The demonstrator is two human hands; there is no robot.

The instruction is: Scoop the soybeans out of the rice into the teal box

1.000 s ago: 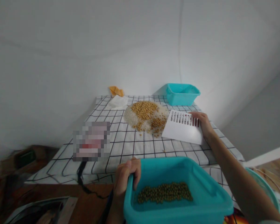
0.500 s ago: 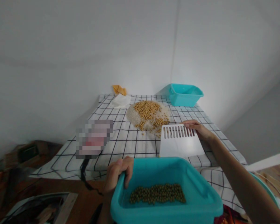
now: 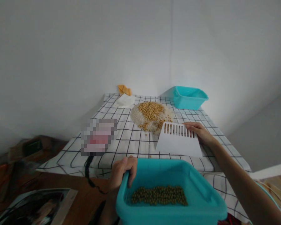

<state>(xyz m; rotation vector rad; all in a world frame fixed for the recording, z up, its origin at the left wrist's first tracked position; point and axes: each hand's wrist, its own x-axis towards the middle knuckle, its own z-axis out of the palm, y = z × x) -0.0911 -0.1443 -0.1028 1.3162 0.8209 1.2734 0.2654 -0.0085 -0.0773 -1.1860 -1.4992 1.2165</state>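
Note:
My left hand (image 3: pixel 122 172) is closed on the left rim of a teal plastic tub (image 3: pixel 196 204) held near me; greenish beans (image 3: pixel 159 195) lie in its bottom. My right hand (image 3: pixel 199 131) grips the far right edge of a white slotted plastic scoop (image 3: pixel 178 143), holding it just above the checked tablecloth (image 3: pixel 128 145), between the tub and a pile of yellow soybeans mixed with white rice (image 3: pixel 152 115).
A second teal tub (image 3: pixel 190 97) stands at the table's far right corner. A white cloth (image 3: pixel 125 101) and an orange scrap (image 3: pixel 124 90) lie at the far edge by the wall. A blurred pink patch (image 3: pixel 98 137) with a dark cord sits left. Brown clutter lies lower left.
My right hand has drawn the white scoop from beside the pile toward me and leftward. The teal tub in my left hand has shifted slightly left and lower.

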